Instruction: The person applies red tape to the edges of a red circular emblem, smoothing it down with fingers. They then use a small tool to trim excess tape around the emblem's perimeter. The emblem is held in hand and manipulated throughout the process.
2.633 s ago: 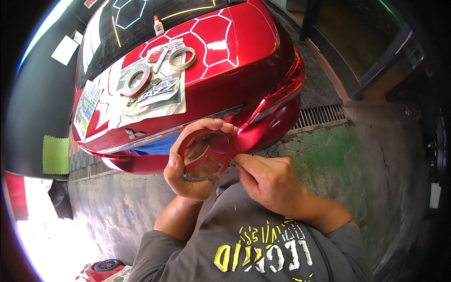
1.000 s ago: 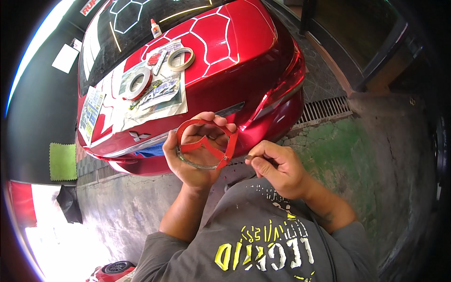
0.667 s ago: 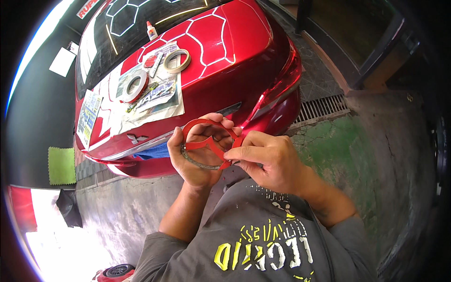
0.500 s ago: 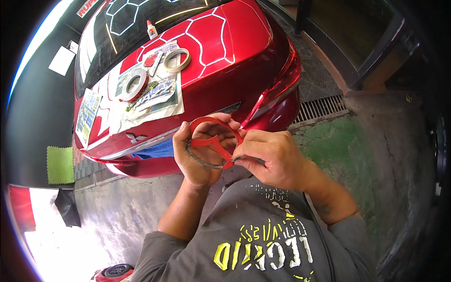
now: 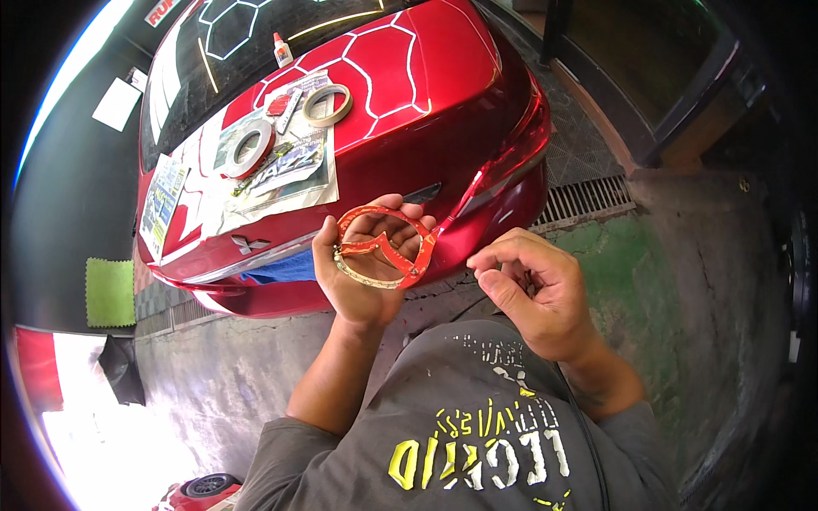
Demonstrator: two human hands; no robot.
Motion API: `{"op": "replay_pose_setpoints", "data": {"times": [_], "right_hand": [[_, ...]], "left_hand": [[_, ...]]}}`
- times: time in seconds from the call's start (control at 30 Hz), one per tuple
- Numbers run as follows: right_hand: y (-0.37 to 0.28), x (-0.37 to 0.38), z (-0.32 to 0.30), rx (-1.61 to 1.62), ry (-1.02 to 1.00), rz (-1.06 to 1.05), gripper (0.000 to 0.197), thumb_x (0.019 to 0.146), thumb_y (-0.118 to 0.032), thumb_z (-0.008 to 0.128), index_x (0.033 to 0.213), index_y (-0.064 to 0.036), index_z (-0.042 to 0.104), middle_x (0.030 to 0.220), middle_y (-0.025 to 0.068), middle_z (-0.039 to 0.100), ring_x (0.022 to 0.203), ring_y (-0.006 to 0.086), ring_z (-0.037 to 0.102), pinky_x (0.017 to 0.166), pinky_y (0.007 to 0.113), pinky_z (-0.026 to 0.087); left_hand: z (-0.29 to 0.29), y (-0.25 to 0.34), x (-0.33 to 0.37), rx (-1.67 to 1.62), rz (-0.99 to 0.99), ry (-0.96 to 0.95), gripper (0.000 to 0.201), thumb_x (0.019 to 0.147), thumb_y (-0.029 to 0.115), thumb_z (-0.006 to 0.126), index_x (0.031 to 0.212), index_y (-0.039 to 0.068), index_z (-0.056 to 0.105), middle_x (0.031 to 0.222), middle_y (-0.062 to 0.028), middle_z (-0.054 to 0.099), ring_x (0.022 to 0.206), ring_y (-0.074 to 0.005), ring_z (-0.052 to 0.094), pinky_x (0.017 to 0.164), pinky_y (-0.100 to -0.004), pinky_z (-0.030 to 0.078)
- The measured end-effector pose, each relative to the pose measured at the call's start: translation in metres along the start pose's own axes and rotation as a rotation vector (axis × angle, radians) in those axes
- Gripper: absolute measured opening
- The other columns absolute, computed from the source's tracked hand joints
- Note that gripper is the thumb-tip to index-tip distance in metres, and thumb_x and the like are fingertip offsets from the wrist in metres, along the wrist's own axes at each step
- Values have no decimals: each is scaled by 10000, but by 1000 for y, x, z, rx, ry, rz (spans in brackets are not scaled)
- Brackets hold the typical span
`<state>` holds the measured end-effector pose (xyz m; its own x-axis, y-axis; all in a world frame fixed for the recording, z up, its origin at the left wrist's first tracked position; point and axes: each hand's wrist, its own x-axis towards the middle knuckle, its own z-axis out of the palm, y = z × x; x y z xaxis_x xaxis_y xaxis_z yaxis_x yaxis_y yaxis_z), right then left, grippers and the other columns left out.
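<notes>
My left hand (image 5: 362,298) holds a round car emblem (image 5: 415,269) up in front of my chest, palm up, with the fingers behind it and the thumb at its left edge. The emblem is an open ring with an angled bar across its inside. Red covers much of the side facing me, while its lower left rim looks pale and worn. To the right and apart from it, my right hand (image 5: 541,300) hangs in the air. Its thumb and forefinger are pressed close together and the other fingers curl in. Whatever they pinch, if anything, is too small to make out.
A red car's trunk lid (image 5: 409,145) lies ahead. On it are newspaper sheets (image 5: 311,187), a roll of red-edged tape (image 5: 266,146), a roll of beige tape (image 5: 342,109) and a small glue bottle (image 5: 283,53). A blue cloth (image 5: 285,269) shows at the rear bumper.
My right hand has drawn away from the emblem, right and slightly down. My left hand still holds the emblem, now tilted so more light falls on its face.
</notes>
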<state>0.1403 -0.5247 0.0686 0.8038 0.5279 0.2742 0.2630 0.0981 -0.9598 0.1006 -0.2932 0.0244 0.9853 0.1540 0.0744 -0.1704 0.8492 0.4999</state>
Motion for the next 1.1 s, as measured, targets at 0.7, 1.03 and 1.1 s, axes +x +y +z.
{"op": "replay_pose_setpoints", "data": {"times": [0.7,1.03,1.1], "right_hand": [[11,-21,4,-161,-29,27,164,1023,-146,723,1090,-2,681,919,159,673,777,238,682,688,383,535],[1,-5,10,-618,21,-347,153,921,-43,767,1065,-9,727,907,139,693,810,322,687,739,421,571],[8,-4,12,-623,67,-394,194,893,-33,787,1082,-14,747,888,122,685,811,309,683,735,420,570]], "left_hand": [[13,-9,0,-55,9,-123,778,1079,590,372,1390,-86,599,1288,-253,681,1243,-441,632,1177,-542,452],[30,-8,-5,99,94,-3,796,1072,617,338,1360,-80,592,1275,-247,670,1221,-429,631,1137,-524,472],[30,-9,-5,115,110,40,791,1070,620,339,1341,-80,590,1263,-246,666,1215,-428,632,1126,-523,477]]}}
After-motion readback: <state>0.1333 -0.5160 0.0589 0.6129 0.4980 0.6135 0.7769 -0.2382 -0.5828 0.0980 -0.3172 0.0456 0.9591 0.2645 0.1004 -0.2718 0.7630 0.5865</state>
